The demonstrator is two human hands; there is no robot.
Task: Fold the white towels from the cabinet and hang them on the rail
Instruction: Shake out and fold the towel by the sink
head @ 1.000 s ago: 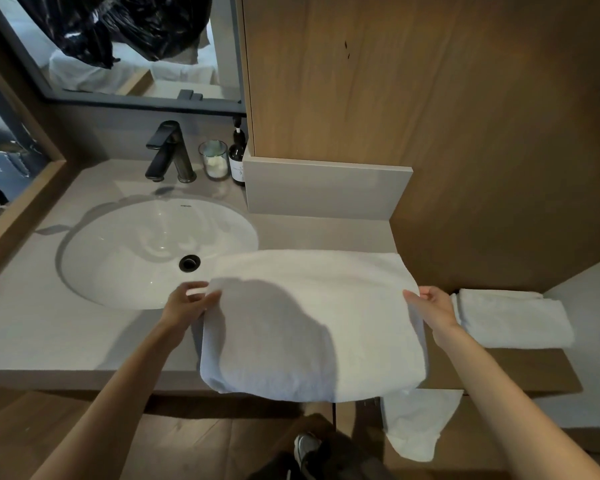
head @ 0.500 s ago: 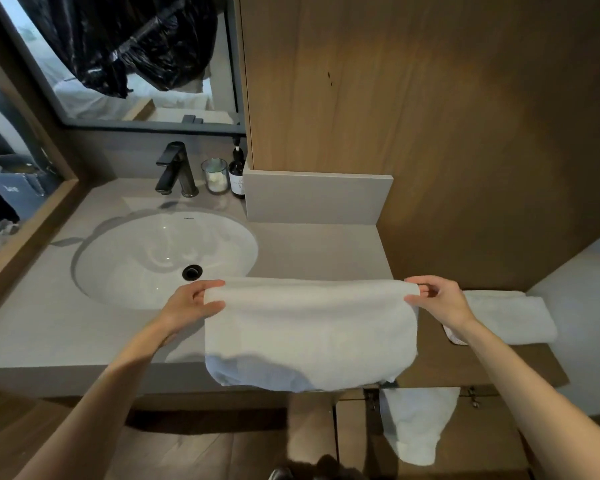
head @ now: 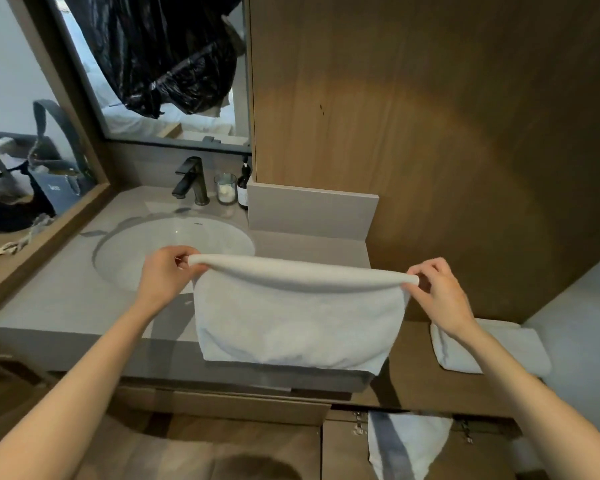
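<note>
A folded white towel (head: 297, 320) hangs in the air above the front of the counter (head: 49, 306). My left hand (head: 165, 277) pinches its upper left corner, and my right hand (head: 439, 294) pinches the upper right corner. The folded top edge is stretched between them. A second folded white towel (head: 513, 351) lies on the wooden ledge (head: 413, 368) at the right, partly behind my right wrist. A third white towel (head: 402, 445) hangs down below that ledge. No rail is clearly in view.
A white sink basin (head: 174, 247) is set in the counter, with a dark faucet (head: 189, 181), a glass jar (head: 225, 188) and a dark bottle (head: 244, 185) behind it. A wooden wall panel (head: 430, 133) rises at the right. A mirror (head: 160, 64) hangs above the sink.
Both hands have lifted the towel off the counter. It lay flat on the counter a second ago and now hangs from its top edge.
</note>
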